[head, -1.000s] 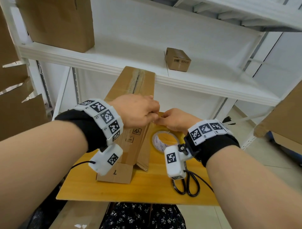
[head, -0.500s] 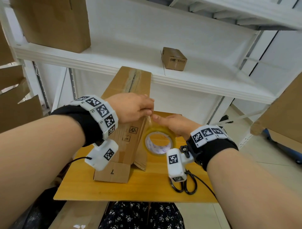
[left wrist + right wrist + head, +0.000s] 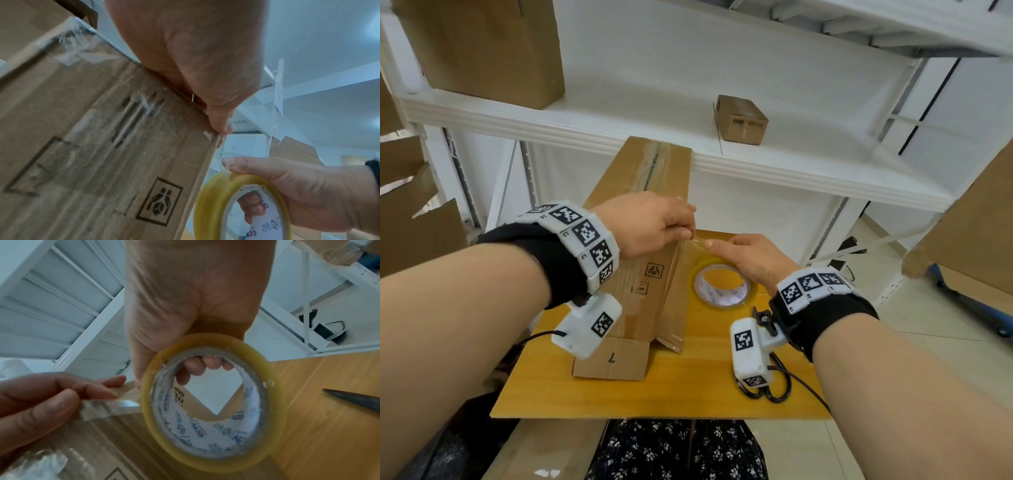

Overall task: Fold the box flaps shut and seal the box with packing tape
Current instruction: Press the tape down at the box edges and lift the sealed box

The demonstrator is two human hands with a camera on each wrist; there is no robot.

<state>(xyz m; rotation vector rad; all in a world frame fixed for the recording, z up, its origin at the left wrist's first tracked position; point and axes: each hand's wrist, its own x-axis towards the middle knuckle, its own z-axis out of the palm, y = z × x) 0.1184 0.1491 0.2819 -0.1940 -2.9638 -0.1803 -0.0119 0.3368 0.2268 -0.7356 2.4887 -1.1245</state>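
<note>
A tall cardboard box (image 3: 650,192) lies tilted on the wooden table (image 3: 688,387), old tape along its top seam and its near end flaps (image 3: 613,359) open. My right hand (image 3: 722,253) grips a roll of clear yellowish packing tape (image 3: 722,284) just right of the box, fingers through its core (image 3: 205,363). My left hand (image 3: 688,233) rests on the box's right edge (image 3: 209,134) and pinches the tape's free end. A short strip of tape (image 3: 115,404) stretches from that pinch to the roll (image 3: 276,410).
Black-handled scissors (image 3: 770,390) lie on the table under my right wrist, blade (image 3: 353,399) pointing left. A white shelf (image 3: 791,161) behind carries a small box (image 3: 741,120) and a large one (image 3: 489,48). Cardboard stands at far left (image 3: 407,212) and far right (image 3: 976,233).
My hands, pressed together at the roll a second ago, have drawn apart. The left hand keeps the tape end and a short strip has peeled off the roll.
</note>
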